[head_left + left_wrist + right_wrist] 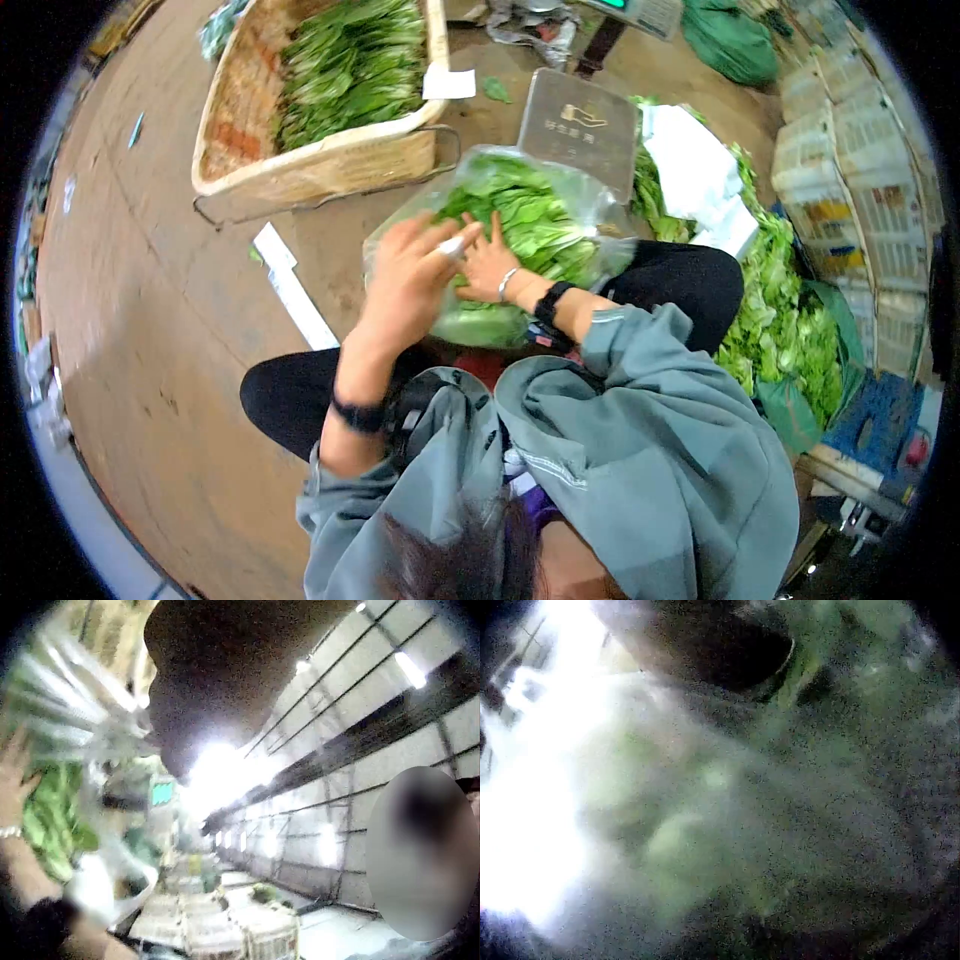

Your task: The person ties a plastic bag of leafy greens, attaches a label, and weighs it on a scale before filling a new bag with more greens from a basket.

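Observation:
A clear plastic bag [480, 328] full of leafy greens [530, 205] sits between the person's knees. The right hand [490, 268] presses on the greens inside the bag with its fingers spread. Beside it, at the left part of the bag, the left hand [405, 270] is raised with bent fingers and pinches the plastic. In the left wrist view, stretched plastic [71, 686] runs up to the dark left hand [217, 667]. The right wrist view is blurred, with hazy plastic and green leaves [675, 840] below the dark right hand [712, 645].
A large crate [340, 170] of bundled greens stands at the front left. Close beyond the bag lies a metal scale platform [580, 125]. Loose lettuce [775, 330] with a white plastic bag [690, 165] on it fills the right side. A white strip [295, 290] lies on the floor.

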Demonstrator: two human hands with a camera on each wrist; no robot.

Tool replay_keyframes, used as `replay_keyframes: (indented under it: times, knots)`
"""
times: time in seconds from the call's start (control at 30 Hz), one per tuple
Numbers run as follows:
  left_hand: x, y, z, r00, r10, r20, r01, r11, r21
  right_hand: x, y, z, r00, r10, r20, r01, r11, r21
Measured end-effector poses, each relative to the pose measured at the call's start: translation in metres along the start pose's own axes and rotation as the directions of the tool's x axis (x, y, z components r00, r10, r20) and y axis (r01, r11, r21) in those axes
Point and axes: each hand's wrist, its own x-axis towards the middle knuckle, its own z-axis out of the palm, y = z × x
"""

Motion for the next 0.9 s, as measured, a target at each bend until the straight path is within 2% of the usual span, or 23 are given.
replay_keyframes:
  times: [0.03,0.07,0.1,0.13,0.17,0.2,0.23,0.27,0.3,0.33,0.4,0.43,0.5,0.53,0.57,0.6,0.67,0.73,0.77,0.8,0.83,0.87,0.9]
  knots:
    - [0.018,-0.003,0.027,0.99,-0.031,0.137,0.056,0.981,-0.185,-0.002,-0.001,0.007,0.994,0.012,-0.112,-0.007,0.999,0.05]
    - [0.033,-0.007,0.06,0.967,-0.163,0.196,0.21,0.945,-0.25,0.002,0.0,0.012,0.972,0.023,-0.233,-0.003,0.996,0.089]
    - [0.045,-0.032,0.104,0.959,-0.231,0.166,0.279,0.649,-0.708,0.009,0.004,0.013,0.994,0.102,0.039,-0.107,0.978,0.177]
    - [0.058,-0.045,0.122,0.929,-0.356,0.099,0.261,0.444,-0.857,0.01,0.014,0.0,0.998,0.015,0.059,-0.037,0.921,0.387]
    - [0.06,-0.053,0.125,0.869,-0.488,0.081,0.319,0.427,-0.846,-0.002,0.007,-0.033,0.979,0.053,0.199,-0.05,0.999,-0.023]
    - [0.056,-0.061,0.131,0.883,-0.455,0.112,0.119,-0.012,-0.993,-0.015,0.008,-0.032,0.994,0.022,0.104,-0.02,1.0,-0.022]
    - [0.057,-0.064,0.13,0.87,-0.486,0.081,0.159,0.122,-0.98,-0.036,0.0,-0.07,0.981,0.025,0.193,0.002,0.991,-0.137]
    - [0.056,-0.075,0.143,0.892,-0.444,0.084,0.227,0.279,-0.933,-0.061,-0.002,-0.098,0.987,-0.015,0.16,0.019,1.0,-0.019]
    - [0.055,-0.06,0.129,0.882,-0.447,0.148,0.319,0.337,-0.886,-0.086,0.002,-0.115,0.978,-0.111,-0.176,0.143,0.974,0.178]
    - [0.055,-0.069,0.138,0.901,-0.416,0.123,0.31,0.419,-0.853,-0.097,0.008,-0.138,0.919,-0.094,-0.384,0.151,0.981,0.121]
    - [0.054,-0.051,0.124,0.907,-0.396,0.144,0.33,0.455,-0.827,-0.117,0.039,-0.17,0.777,0.242,-0.581,-0.254,0.965,0.063]
    - [0.053,-0.05,0.127,0.906,-0.401,0.135,0.327,0.459,-0.826,-0.116,0.062,-0.151,0.76,0.404,-0.509,-0.47,0.883,-0.001]
    - [0.056,-0.048,0.135,0.938,-0.33,0.103,0.274,0.532,-0.801,-0.112,0.081,-0.133,0.874,0.482,-0.067,-0.486,0.871,-0.067]
    - [0.058,-0.047,0.134,0.94,-0.331,0.087,0.265,0.544,-0.796,-0.105,0.085,-0.128,0.854,0.444,0.272,-0.479,0.874,0.078]
    - [0.056,-0.046,0.132,0.943,-0.324,0.083,0.258,0.546,-0.797,-0.1,0.078,-0.119,0.966,0.253,-0.046,-0.246,0.962,0.122]
    - [0.052,-0.042,0.13,0.944,-0.318,0.089,0.258,0.542,-0.8,-0.101,0.062,-0.112,0.935,0.035,-0.354,-0.004,0.996,0.09]
    - [0.052,-0.029,0.113,0.947,-0.293,0.13,0.294,0.633,-0.716,-0.09,0.026,-0.119,0.993,-0.11,0.041,0.109,0.994,0.011]
    - [0.046,-0.02,0.105,0.967,-0.175,0.183,0.251,0.76,-0.6,-0.097,0.002,-0.104,0.919,-0.306,0.248,0.313,0.95,0.012]
    - [0.038,-0.027,0.134,0.991,-0.02,0.132,0.087,0.844,-0.529,-0.096,0.005,-0.104,0.922,-0.307,0.237,0.315,0.949,0.005]
    - [0.033,-0.017,0.136,0.891,-0.027,0.454,0.293,0.797,-0.527,-0.095,0.009,-0.108,0.926,-0.361,0.11,0.359,0.933,0.033]
    - [0.029,-0.02,0.149,0.935,0.151,0.322,0.172,0.603,-0.779,-0.092,0.014,-0.112,0.915,-0.402,-0.025,0.403,0.914,0.049]
    - [0.031,-0.028,0.16,0.948,0.208,0.241,0.047,0.657,-0.753,-0.091,0.012,-0.107,0.911,-0.404,-0.08,0.402,0.915,-0.04]
    - [0.033,-0.034,0.167,0.952,0.264,0.157,-0.077,0.701,-0.709,-0.089,0.009,-0.115,0.919,-0.395,0.011,0.395,0.918,-0.03]
